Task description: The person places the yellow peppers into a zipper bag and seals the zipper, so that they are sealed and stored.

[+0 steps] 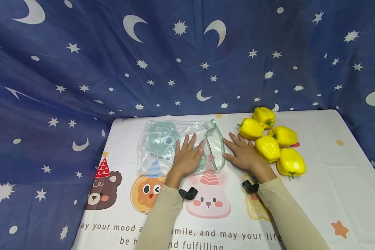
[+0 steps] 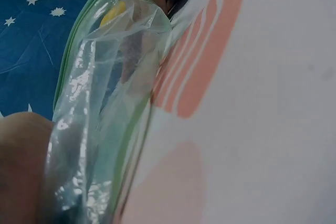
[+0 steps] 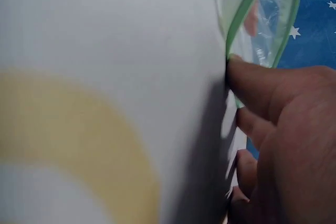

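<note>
A clear zip bag (image 1: 162, 163) with a green-edged mouth lies on the table, its opening gaping to the right. My left hand (image 1: 187, 158) rests on top of the bag near its mouth, fingers spread. Beside the opening, my right hand (image 1: 243, 154) lies on the tablecloth with fingers stretched out. In the right wrist view, the right thumb (image 3: 257, 85) is right at the green zip edge (image 3: 242, 11). The bag's raised mouth (image 2: 118, 51) shows in the left wrist view. Several yellow bell peppers (image 1: 267, 149) sit in a cluster right of my right hand.
The white tablecloth (image 1: 328, 180) carries printed cartoon animals and lettering. Behind and to the left hangs a dark blue curtain (image 1: 175, 48) with moons and stars, meeting the table's back edge. Black wrist straps (image 1: 188, 193) sit over both beige sleeves.
</note>
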`<state>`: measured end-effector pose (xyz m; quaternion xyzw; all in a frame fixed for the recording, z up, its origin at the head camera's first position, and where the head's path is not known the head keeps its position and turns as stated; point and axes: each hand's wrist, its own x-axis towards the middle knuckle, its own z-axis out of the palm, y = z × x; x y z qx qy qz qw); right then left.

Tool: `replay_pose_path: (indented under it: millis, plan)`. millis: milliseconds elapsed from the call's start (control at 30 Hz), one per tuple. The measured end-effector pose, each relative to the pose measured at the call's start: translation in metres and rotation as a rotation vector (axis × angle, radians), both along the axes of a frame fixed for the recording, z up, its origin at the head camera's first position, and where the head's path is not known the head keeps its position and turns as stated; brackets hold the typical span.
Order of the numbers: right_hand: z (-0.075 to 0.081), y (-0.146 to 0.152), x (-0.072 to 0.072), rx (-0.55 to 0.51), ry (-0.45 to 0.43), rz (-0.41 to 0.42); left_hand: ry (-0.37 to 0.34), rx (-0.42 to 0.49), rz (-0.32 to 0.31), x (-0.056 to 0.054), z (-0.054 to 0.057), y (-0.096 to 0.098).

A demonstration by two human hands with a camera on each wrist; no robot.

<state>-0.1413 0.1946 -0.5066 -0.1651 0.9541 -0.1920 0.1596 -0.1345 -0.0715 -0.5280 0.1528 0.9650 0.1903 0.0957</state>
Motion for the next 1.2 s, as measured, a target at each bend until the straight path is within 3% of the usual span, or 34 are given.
replay_pose_path:
  millis: [367,700,867,1033,1200]
  plan:
    - [-0.001,-0.001,0.005,0.005,0.013,0.003,0.0,-0.067,-0.021,0.001,-0.001,0.002]
    - [-0.004,0.001,0.004,0.019,-0.001,0.001,0.014,-0.041,-0.029,0.0,-0.002,0.002]
    - [-0.004,0.0,0.004,0.021,-0.015,0.001,0.055,0.028,-0.038,0.0,-0.001,0.001]
    - [-0.002,0.0,0.004,0.013,-0.016,0.001,0.141,0.069,-0.057,-0.001,0.001,0.004]
    - [-0.001,-0.001,0.005,-0.003,-0.003,-0.004,0.237,0.057,-0.135,-0.001,0.005,0.011]
